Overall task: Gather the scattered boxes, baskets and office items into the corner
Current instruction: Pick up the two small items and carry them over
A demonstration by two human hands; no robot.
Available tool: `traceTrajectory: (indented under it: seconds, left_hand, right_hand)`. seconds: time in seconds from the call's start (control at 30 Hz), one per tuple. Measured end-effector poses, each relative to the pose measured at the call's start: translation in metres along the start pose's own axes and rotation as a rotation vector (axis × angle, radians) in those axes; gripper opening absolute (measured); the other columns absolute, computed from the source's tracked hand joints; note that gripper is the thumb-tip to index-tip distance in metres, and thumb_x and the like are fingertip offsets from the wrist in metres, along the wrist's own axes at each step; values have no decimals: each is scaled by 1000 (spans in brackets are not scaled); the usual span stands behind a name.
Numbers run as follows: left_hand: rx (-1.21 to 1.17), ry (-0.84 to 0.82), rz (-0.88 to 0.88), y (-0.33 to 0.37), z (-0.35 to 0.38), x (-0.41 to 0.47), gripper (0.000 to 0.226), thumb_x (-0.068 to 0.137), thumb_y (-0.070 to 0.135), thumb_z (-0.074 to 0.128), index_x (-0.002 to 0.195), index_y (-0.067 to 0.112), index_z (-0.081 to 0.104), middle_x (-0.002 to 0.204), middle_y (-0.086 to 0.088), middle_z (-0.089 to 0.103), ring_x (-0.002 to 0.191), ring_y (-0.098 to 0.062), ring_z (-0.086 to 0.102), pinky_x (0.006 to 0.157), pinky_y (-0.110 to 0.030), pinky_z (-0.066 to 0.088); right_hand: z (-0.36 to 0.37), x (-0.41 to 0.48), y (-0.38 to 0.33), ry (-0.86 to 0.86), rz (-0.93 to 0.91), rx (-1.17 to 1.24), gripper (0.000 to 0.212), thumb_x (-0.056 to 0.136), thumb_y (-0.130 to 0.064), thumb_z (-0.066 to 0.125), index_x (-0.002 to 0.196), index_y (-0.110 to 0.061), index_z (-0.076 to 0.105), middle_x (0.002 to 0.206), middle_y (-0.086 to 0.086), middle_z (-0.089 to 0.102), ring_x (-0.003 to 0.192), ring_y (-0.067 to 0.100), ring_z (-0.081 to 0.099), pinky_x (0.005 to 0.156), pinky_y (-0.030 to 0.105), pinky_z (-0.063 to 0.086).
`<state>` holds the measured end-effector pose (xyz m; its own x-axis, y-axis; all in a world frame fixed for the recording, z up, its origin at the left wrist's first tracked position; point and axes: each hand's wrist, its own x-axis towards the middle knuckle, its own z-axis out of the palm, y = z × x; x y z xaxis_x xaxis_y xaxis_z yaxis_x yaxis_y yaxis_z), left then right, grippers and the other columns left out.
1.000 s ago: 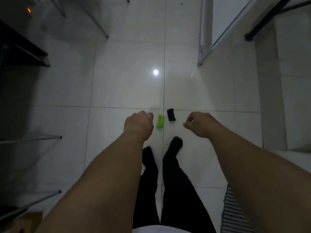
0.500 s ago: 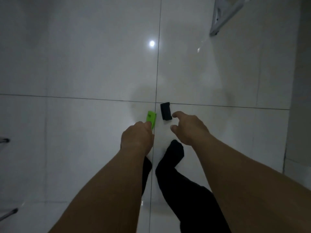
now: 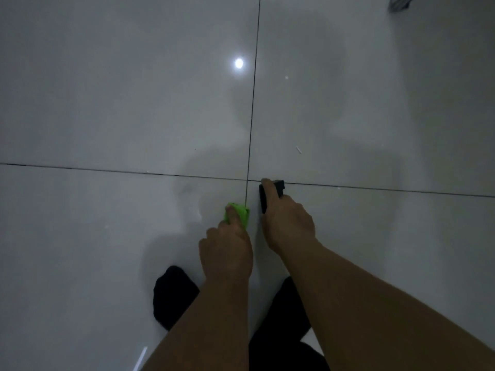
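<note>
Left hand (image 3: 227,250) grips a small bright green item (image 3: 242,213); right hand (image 3: 289,226) grips a slim black item (image 3: 263,198)

One view only, from the camera on my head. It faced almost straight down at the tiled floor (image 3: 107,108), wide-angle and close. My forearms ran up from the bottom edge. Just below centre, my left hand (image 3: 226,250) gripped the green item (image 3: 243,214) and my right hand (image 3: 288,223) the black item (image 3: 263,199). One foot (image 3: 174,295) showed lower left.
</note>
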<state>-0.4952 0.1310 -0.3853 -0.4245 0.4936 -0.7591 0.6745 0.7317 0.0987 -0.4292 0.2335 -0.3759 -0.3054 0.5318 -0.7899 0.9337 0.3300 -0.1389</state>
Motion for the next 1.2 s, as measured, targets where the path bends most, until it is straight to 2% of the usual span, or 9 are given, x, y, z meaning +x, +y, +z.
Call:
traceTrajectory:
  seconds: [0.1,0.23,0.43,0.6,0.7,0.83,1.0,1.13,1.2]
  left_hand:
    - [-42,30,23,-1,-4,-1,70,101,25,41,154,14,-3,125,-9,56,106,-25,56,86,-38,49]
    - [-91,79,1,-1,-52,-28,67,101,31,43,155,16,6,123,-9,57,108,-26,55,80,-36,46]
    - [-162,236,-59,-11,-195,-152,63,101,35,42,154,18,12,119,-5,59,105,-22,55,68,-31,35]
    - [-240,380,-97,-29,-332,-279,64,100,38,43,154,21,14,118,-5,60,105,-22,56,77,-32,45]
    - [-289,507,-125,-46,-410,-365,62,99,39,45,152,22,20,116,-5,61,104,-22,56,77,-31,45]
    - [-361,717,-249,-81,-478,-472,57,97,38,49,147,21,29,116,-10,60,105,-29,56,78,-34,45]
    - [-479,928,-488,-147,-497,-594,52,96,39,50,142,20,35,116,-11,60,105,-31,56,78,-37,46]
    - [-582,1024,-681,-215,-463,-691,54,97,39,49,146,23,32,122,-11,59,109,-32,57,76,-36,43]
    - [-597,1071,-788,-253,-430,-744,54,97,37,49,146,22,33,123,-11,58,110,-31,56,77,-37,44]
  right_hand:
    - [-1,-4,-3,77,-57,-1,68,96,-13,50,152,-30,14,123,15,55,101,30,57,70,33,40]
    - [-34,-41,-16,65,-83,15,69,96,-13,47,152,-34,12,126,16,52,108,33,53,79,39,44]
    - [-150,-175,-73,98,-190,-95,73,96,-18,48,152,-39,7,134,14,46,112,33,48,84,39,44]
    - [-266,-314,-146,173,-397,-109,71,98,-18,42,152,-43,4,136,13,42,113,31,47,87,38,44]
    - [-330,-401,-189,216,-577,-126,73,98,-18,43,152,-43,2,137,13,40,112,31,45,87,37,44]
    - [-378,-500,-244,336,-815,-238,71,97,-18,42,152,-42,4,133,14,42,108,34,47,86,39,44]
    - [-377,-611,-324,356,-1130,-371,67,96,-23,42,149,-45,7,126,12,46,106,34,49,83,40,43]
    - [-323,-700,-382,281,-1350,-461,72,93,-26,44,150,-45,4,128,13,47,115,36,51,91,41,45]
    - [-279,-749,-407,241,-1450,-529,73,93,-28,46,151,-45,4,128,12,47,115,37,51,91,40,44]
